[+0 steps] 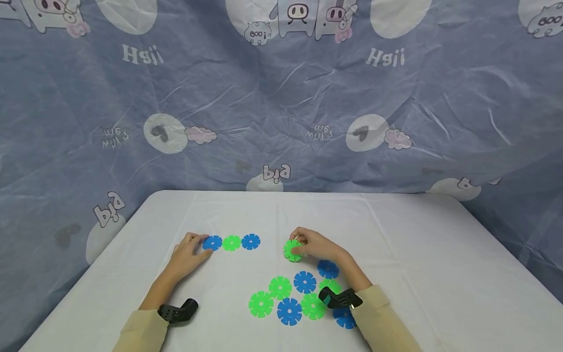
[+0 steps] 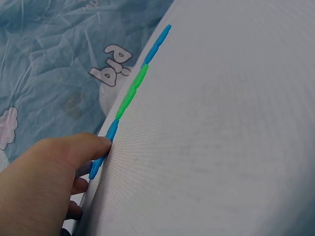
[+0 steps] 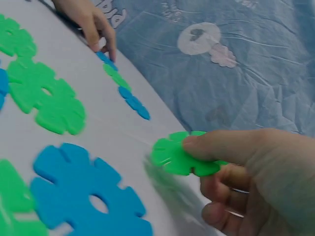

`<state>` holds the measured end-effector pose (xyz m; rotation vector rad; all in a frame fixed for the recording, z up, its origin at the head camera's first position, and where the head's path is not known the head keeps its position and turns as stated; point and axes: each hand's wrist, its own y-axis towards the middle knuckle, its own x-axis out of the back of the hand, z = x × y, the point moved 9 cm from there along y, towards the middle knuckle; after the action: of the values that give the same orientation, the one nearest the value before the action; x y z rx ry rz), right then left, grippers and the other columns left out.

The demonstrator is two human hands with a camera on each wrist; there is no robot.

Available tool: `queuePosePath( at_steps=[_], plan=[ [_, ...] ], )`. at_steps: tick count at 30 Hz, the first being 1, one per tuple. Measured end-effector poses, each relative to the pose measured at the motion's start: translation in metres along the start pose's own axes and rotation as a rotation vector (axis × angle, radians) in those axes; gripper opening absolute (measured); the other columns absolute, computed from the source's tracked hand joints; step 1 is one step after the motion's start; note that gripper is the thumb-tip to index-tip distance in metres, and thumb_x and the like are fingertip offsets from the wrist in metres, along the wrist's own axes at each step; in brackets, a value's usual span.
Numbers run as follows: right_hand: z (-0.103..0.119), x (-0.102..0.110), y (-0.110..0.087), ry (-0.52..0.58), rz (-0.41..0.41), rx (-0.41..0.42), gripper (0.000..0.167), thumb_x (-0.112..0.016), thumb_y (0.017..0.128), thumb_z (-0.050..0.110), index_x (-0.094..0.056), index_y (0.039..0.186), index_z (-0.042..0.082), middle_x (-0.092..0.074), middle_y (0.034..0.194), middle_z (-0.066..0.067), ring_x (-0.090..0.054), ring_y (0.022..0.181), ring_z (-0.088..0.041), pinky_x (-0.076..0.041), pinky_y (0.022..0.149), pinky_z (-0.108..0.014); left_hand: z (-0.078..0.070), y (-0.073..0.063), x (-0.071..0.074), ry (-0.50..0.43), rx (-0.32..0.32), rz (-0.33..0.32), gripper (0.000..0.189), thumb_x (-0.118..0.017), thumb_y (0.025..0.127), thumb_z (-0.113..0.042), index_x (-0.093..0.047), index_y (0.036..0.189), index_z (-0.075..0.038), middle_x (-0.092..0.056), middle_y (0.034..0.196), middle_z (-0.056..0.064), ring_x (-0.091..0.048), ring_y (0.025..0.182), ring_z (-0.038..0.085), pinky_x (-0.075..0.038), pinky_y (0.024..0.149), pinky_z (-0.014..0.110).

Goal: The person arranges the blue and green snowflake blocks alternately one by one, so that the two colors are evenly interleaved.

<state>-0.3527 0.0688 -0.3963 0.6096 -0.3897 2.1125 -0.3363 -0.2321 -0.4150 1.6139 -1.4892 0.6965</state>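
My left hand [image 1: 186,256] pinches the left blue disc [image 1: 213,243] between thumb and fingers at the left of the table. In line to its right come a green disc [image 1: 231,243] and another blue disc [image 1: 251,241], edges meeting. These are flat, notched, flower-shaped plastic discs with a small centre hole. My right hand [image 1: 320,245] pinches a loose green disc [image 1: 292,251] by its edge, to the right of the row and apart from it. In the right wrist view that green disc [image 3: 177,155] is held above the table, thumb on top.
Several loose discs lie near the front, among them a green disc [image 1: 261,304] and a blue disc [image 1: 289,311], some partly under my right wrist. A white cloth covers the table [image 1: 211,303]. Behind it hangs a blue printed curtain [image 1: 264,98].
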Motion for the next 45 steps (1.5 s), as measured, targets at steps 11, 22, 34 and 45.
queuePosePath(
  at_steps=[11,22,34,45],
  plan=[
    [0.006,-0.005,0.011,0.094,-0.286,-0.072,0.032,-0.06,0.086,0.017,-0.048,0.116,0.011,-0.05,0.062,-0.002,-0.039,0.044,-0.012,-0.036,0.05,-0.024,0.0,-0.001,0.0,0.0,-0.002,0.005,0.051,-0.058,0.084,-0.031,-0.05,0.126,-0.002,-0.047,0.116,0.017,-0.047,0.108,0.034,-0.032,0.086,0.05],
    [0.003,-0.011,0.017,0.104,-0.433,-0.053,0.035,-0.057,0.085,0.013,-0.046,0.118,0.011,-0.063,0.086,-0.005,-0.054,0.059,-0.009,-0.043,0.055,-0.022,0.003,-0.001,0.001,0.004,0.013,0.013,0.052,-0.058,0.085,-0.031,-0.049,0.127,-0.003,-0.046,0.119,0.017,-0.045,0.112,0.035,-0.032,0.089,0.053],
    [0.001,-0.018,0.022,-0.185,-0.439,-0.018,0.042,-0.064,0.082,0.017,-0.051,0.121,0.008,-0.053,0.097,-0.006,-0.044,0.074,-0.011,-0.039,0.066,-0.024,0.001,-0.001,0.002,-0.007,-0.002,0.007,0.052,-0.058,0.085,-0.031,-0.049,0.127,-0.003,-0.046,0.118,0.017,-0.045,0.11,0.034,-0.032,0.087,0.051],
    [0.007,-0.024,0.017,-0.402,-0.423,0.012,0.047,-0.058,0.087,0.031,-0.053,0.125,0.004,-0.05,0.104,-0.01,-0.045,0.084,-0.016,-0.039,0.074,-0.031,0.001,-0.001,0.0,-0.01,0.003,0.013,0.051,-0.059,0.085,-0.031,-0.049,0.127,-0.003,-0.046,0.118,0.018,-0.046,0.11,0.034,-0.032,0.086,0.05]
  ],
)
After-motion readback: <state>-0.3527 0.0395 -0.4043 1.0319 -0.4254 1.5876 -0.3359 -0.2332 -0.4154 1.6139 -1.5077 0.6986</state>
